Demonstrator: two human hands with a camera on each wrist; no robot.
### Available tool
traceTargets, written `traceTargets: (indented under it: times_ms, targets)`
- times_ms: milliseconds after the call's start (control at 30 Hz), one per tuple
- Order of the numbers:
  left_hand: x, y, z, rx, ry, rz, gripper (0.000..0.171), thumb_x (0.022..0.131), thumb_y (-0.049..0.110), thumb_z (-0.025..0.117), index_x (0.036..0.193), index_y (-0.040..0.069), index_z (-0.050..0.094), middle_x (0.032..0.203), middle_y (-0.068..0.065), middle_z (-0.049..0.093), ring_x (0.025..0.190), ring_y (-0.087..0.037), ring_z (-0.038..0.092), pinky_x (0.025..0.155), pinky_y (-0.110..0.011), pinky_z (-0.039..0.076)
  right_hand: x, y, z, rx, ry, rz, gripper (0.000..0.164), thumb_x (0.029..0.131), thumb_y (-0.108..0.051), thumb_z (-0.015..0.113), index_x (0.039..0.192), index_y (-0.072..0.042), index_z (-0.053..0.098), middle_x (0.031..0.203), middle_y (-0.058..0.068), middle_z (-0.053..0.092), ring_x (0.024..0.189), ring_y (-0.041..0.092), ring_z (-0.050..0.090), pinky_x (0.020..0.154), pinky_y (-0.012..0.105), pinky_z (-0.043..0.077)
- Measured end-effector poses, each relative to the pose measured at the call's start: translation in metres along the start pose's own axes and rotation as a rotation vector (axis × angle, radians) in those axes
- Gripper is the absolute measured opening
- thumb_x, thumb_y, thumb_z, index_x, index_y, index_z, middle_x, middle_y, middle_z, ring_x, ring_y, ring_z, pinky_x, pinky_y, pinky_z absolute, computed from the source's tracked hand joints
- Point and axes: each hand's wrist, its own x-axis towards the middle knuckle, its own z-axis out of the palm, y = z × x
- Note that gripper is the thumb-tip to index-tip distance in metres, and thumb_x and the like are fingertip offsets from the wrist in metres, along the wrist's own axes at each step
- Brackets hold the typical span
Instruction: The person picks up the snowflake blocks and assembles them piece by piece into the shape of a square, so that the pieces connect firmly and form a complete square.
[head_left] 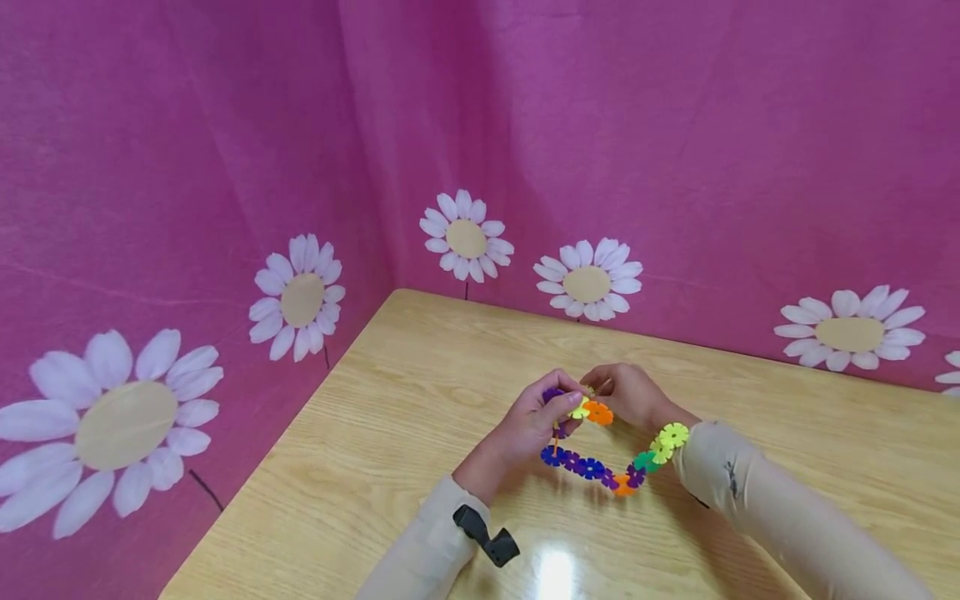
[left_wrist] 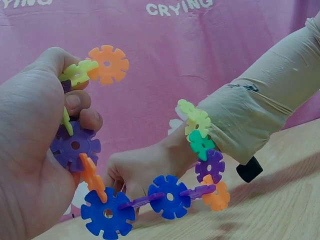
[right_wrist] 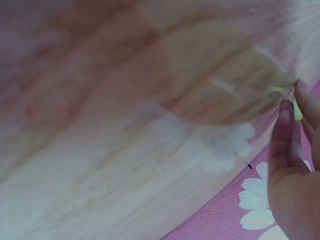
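A chain of notched plastic flower discs (head_left: 591, 468), joined edge to edge in purple, blue, orange, green and yellow, runs in a loop from my left hand (head_left: 534, 421). That hand grips the chain between thumb and curled fingers. An orange disc (left_wrist: 108, 64) and a yellow one (left_wrist: 80, 73) stick out past its thumb. My right hand (head_left: 633, 396) is just beyond the left, pinching a yellow-green disc (right_wrist: 297, 109) with thumb and fingertips. The chain's yellow end (head_left: 673, 435) overlaps the right sleeve in the head view. Fingers hide part of the chain in the left hand.
A light wood table (head_left: 360, 467) lies beneath both hands. Pink cloth (head_left: 660, 150) with printed daisies stands along its back and left edges. A black strap piece (head_left: 487, 536) sits on the left sleeve.
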Motion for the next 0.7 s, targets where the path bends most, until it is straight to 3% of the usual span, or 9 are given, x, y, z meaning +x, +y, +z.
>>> traceTargets:
  times_ms: [300,467,700]
  targets:
    - [0.000,-0.001,0.003,0.005,0.008,0.014,0.027,0.107,0.020,0.043,0.118,-0.004,0.048,0.092,0.000,0.050,0.075,-0.013,0.048,0.071,-0.021,0.044,-0.015,-0.001,-0.016,0.019,0.054,0.029,0.025,0.091,-0.012,0.072,0.114,-0.005,0.075,0.105,0.012,0.076,0.089,0.023,0.071,0.078,0.038,0.060]
    - [-0.001,0.001,0.003,0.021,0.000,-0.008,0.033,0.108,0.025,0.043,0.123,-0.005,0.048,0.092,-0.001,0.050,0.076,-0.013,0.048,0.071,-0.022,0.044,-0.026,-0.004,-0.030,0.122,0.104,0.020,0.025,0.091,-0.010,0.072,0.114,-0.001,0.074,0.105,0.018,0.075,0.087,0.027,0.075,0.075,0.036,0.061]
    - [-0.001,0.000,0.005,0.030,0.021,-0.027,0.029,0.107,0.027,0.044,0.120,0.001,0.052,0.086,-0.003,0.050,0.074,-0.015,0.048,0.069,-0.023,0.043,-0.041,-0.011,-0.047,0.286,0.132,0.029,0.028,0.093,-0.010,0.070,0.119,0.000,0.071,0.111,0.022,0.073,0.090,0.029,0.075,0.078,0.034,0.061]
